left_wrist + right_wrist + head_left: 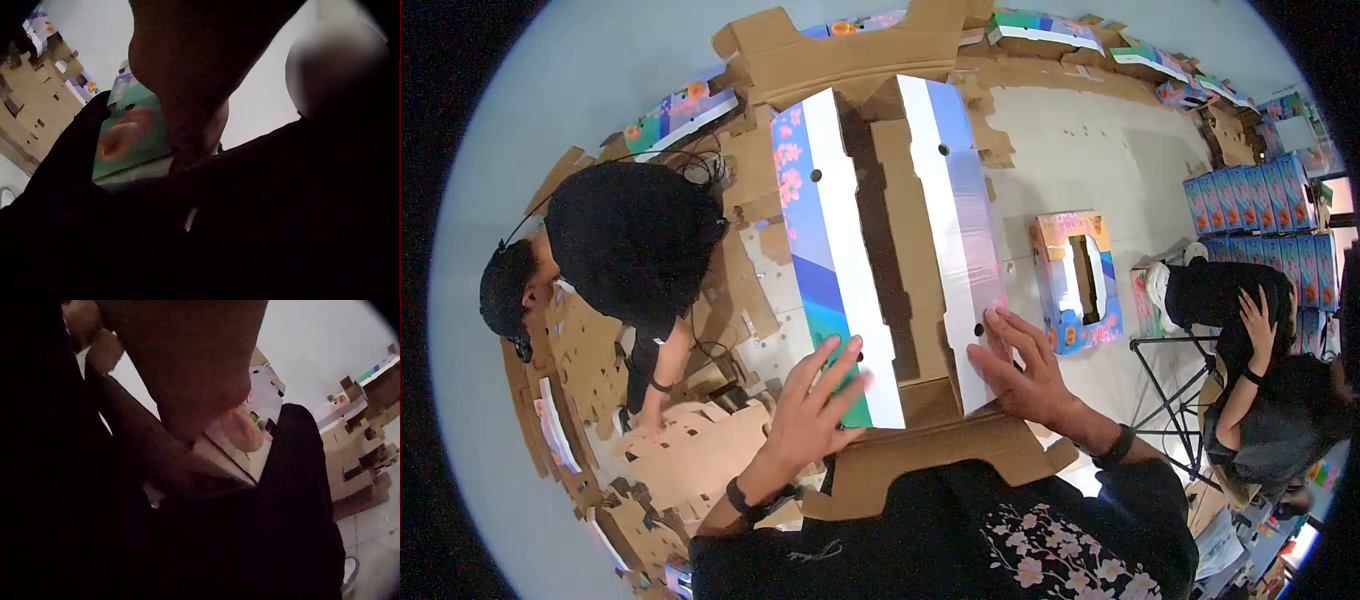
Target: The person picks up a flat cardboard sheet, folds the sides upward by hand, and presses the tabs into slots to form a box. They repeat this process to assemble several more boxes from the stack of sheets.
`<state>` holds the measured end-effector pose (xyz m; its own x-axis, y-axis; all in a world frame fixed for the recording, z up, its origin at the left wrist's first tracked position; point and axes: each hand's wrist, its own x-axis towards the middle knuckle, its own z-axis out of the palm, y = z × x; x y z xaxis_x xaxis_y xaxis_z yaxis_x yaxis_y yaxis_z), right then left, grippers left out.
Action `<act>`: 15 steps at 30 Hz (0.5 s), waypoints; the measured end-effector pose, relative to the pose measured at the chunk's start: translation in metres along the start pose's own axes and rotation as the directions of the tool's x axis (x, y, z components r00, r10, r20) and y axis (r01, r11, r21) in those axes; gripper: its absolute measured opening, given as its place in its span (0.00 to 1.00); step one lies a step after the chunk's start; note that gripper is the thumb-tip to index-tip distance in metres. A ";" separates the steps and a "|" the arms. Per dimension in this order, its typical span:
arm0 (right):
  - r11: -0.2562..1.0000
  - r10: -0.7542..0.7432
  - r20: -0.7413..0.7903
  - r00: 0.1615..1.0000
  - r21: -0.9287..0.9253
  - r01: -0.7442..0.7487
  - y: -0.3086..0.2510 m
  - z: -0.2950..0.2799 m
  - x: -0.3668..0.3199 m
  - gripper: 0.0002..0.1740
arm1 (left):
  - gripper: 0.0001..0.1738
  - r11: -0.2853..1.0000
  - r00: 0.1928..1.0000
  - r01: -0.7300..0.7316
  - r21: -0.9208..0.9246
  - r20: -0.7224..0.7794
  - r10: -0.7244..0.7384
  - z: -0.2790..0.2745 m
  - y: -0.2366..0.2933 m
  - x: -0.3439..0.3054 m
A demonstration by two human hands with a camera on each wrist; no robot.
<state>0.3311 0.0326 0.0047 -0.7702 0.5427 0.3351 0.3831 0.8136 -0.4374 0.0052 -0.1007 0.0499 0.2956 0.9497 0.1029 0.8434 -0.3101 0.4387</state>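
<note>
An opened cardboard box [897,225] lies in front of me, brown inside, with end flaps folded out toward and away from me. Its left printed panel [822,250] and right printed panel [952,210] show white strips, small round holes and notched inner edges. My left hand [805,415] lies with fingers extended on the near end of the left panel. On the near end of the right panel rests my right hand [1035,380], thumb and fingers spread. The left wrist view is dark, with a green printed side [128,134] beside the hand.
A finished-looking printed box [1080,325] with a cut-out stands on the floor to the right. One person [635,240] bends over cardboard sheets [700,445] at left; another person [1280,420] sits at right near stacked boxes [1250,200] and a black folding stand [1185,400].
</note>
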 end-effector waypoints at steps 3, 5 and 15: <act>0.998 -0.009 0.163 0.987 -0.052 0.018 -0.009 -0.013 -0.006 0.40 | 0.39 0.999 0.996 -0.045 0.010 0.081 0.044 -0.021 0.010 0.003; 0.997 -0.034 0.236 0.971 -0.065 0.051 -0.017 -0.018 -0.009 0.40 | 0.38 0.999 0.996 -0.046 -0.024 0.082 0.047 -0.032 0.016 0.005; 0.996 -0.044 0.073 0.996 -0.073 0.050 0.030 -0.024 0.114 0.33 | 0.25 0.993 0.952 0.078 0.092 -0.302 -0.047 -0.046 -0.064 0.153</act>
<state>0.2665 0.1240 0.0497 -0.8217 0.4895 0.2920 0.3805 0.8525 -0.3584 -0.0244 0.0662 0.0788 0.1061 0.9317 0.3473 0.9016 -0.2374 0.3616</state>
